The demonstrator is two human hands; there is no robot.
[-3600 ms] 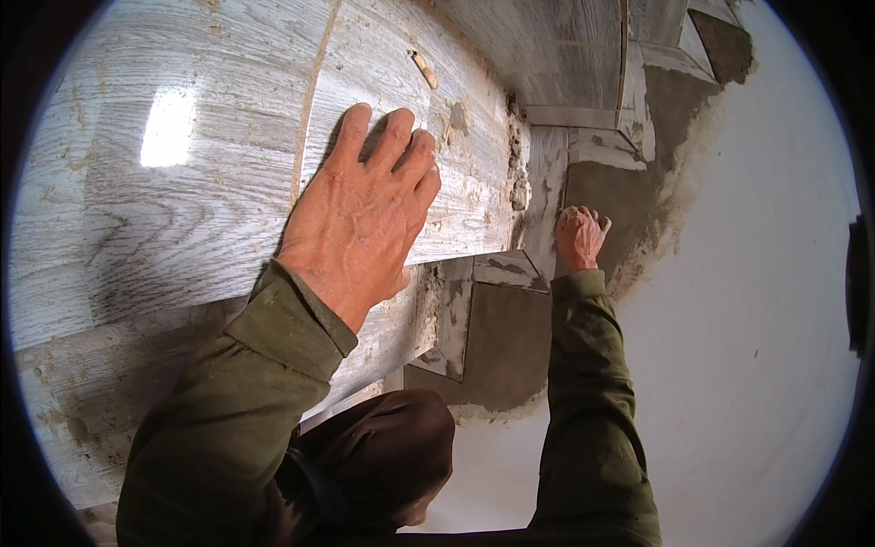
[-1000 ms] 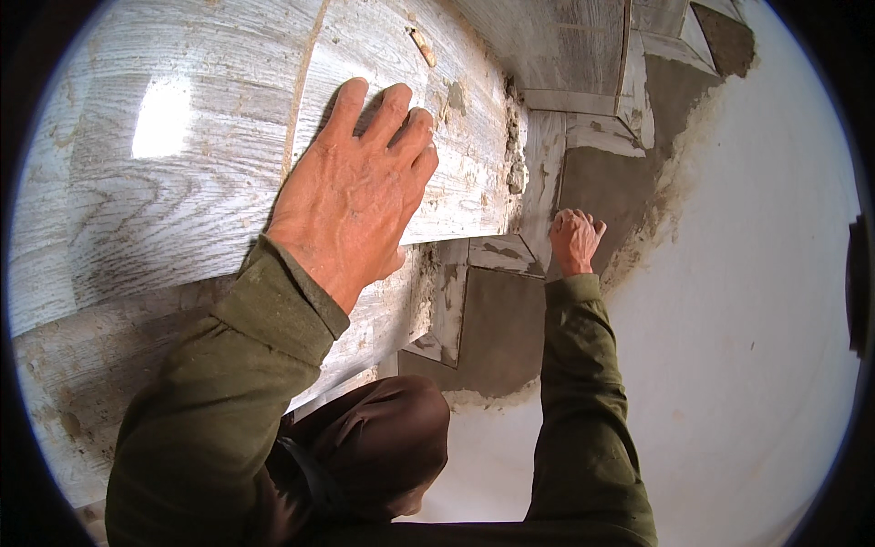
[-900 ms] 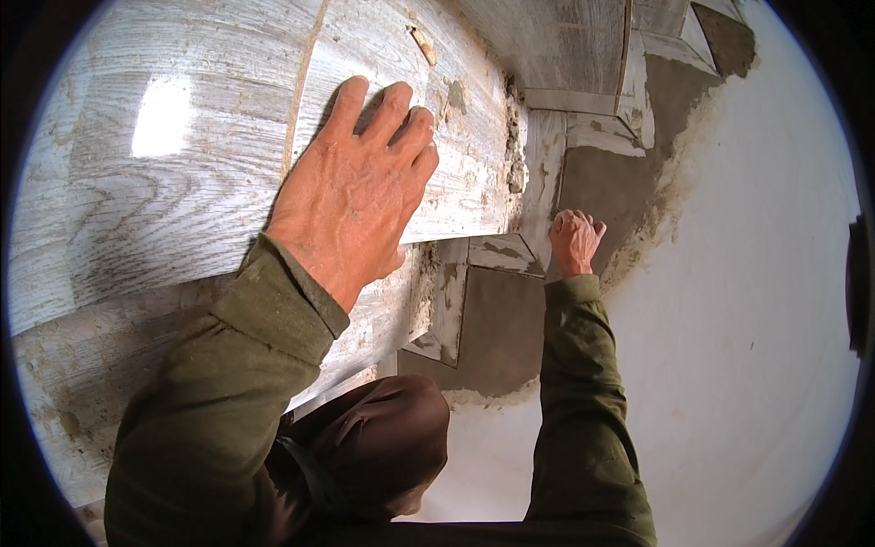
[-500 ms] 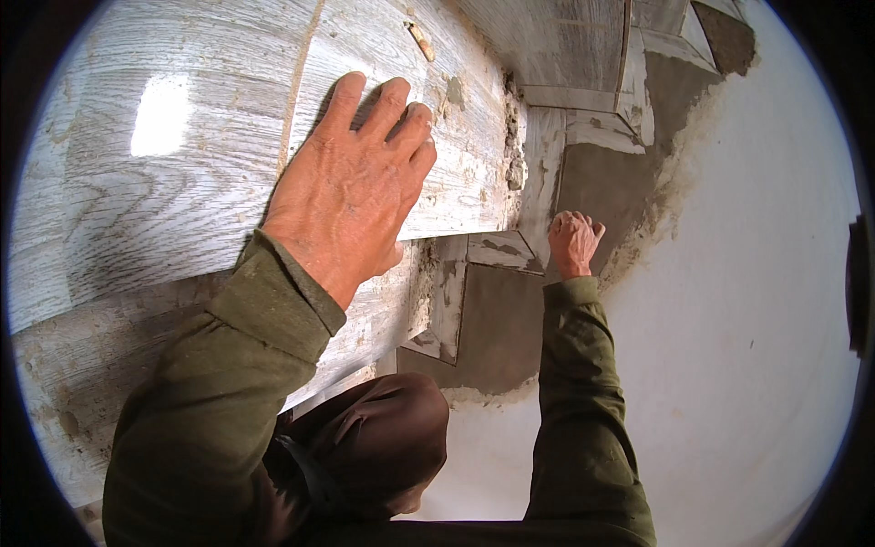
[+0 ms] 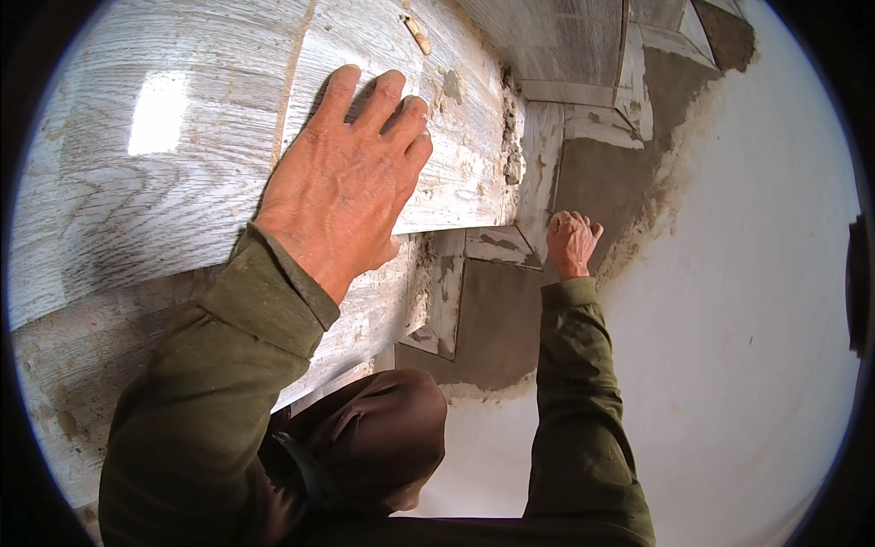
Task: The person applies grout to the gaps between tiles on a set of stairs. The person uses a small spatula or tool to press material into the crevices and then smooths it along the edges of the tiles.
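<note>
My left hand (image 5: 342,178) lies flat, fingers spread, grasping nothing, pressing a grey wood-grain tile (image 5: 401,109) beside laid ones. My right hand (image 5: 572,242) is curled at the edge of the wet mortar bed (image 5: 497,319); whether it holds anything I cannot tell. Large tiles look set; bare mortar and small cut pieces (image 5: 497,246) remain. My knee (image 5: 383,438) hides the floor below.
</note>
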